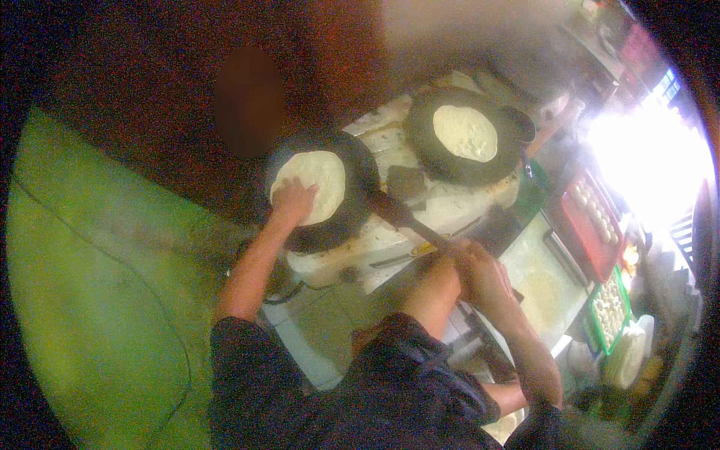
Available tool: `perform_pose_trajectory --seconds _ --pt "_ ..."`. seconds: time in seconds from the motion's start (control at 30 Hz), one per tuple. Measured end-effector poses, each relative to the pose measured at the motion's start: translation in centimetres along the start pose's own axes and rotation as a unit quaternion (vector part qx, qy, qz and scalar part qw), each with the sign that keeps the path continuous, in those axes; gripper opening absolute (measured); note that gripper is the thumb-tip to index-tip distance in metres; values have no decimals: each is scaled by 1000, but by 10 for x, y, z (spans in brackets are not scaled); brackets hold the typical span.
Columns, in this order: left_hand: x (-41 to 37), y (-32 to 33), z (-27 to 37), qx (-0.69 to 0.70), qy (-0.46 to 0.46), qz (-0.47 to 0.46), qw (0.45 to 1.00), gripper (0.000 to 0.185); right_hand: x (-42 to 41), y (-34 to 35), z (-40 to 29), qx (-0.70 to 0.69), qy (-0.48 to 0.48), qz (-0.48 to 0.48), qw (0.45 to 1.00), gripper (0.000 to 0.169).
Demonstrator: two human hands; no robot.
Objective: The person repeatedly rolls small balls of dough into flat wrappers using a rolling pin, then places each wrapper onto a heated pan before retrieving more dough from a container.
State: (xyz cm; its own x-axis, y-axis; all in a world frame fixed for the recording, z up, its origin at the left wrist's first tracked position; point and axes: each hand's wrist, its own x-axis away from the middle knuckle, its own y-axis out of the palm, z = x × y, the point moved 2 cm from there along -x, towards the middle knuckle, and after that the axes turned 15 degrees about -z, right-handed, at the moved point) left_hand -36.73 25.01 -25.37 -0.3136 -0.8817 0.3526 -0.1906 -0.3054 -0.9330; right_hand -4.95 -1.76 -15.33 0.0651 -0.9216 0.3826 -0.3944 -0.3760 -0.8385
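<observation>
Two round dark pans stand on a stove. In the nearer pan [360, 163] lies a pale flat round of dough [329, 185], and my left hand [295, 199] rests on its lower left part with the fingers spread. My right hand [475, 259] is closed round the handle of a wooden paddle [402, 216]; the paddle's broad end lies by the right rim of this pan. The farther pan [458, 174] holds a second flat round of dough [466, 134], which no hand touches.
Right of the stove is a pale work board [509, 261]. Beyond it are a red tray [585, 247] and a green-rimmed tray [597, 315], both holding several dough pieces. A dark cable [135, 275] crosses the green surface at left. Bright glare hides the far right.
</observation>
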Motion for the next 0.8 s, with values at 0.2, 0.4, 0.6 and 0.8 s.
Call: perform_pose_trajectory --seconds 0.2,0.4,0.6,0.8 --pt "65 -7 36 -76 49 -115 989 32 -20 65 -46 -7 -49 -6 999 41" --pt "97 -30 25 -27 74 -2 997 35 -147 72 -114 -14 -155 71 985 60" --pt "104 -76 92 294 117 154 936 40 -68 67 -22 -139 -28 50 989 62" --pt "124 -31 309 350 379 -40 856 35 209 153 103 -217 264 349 873 46"
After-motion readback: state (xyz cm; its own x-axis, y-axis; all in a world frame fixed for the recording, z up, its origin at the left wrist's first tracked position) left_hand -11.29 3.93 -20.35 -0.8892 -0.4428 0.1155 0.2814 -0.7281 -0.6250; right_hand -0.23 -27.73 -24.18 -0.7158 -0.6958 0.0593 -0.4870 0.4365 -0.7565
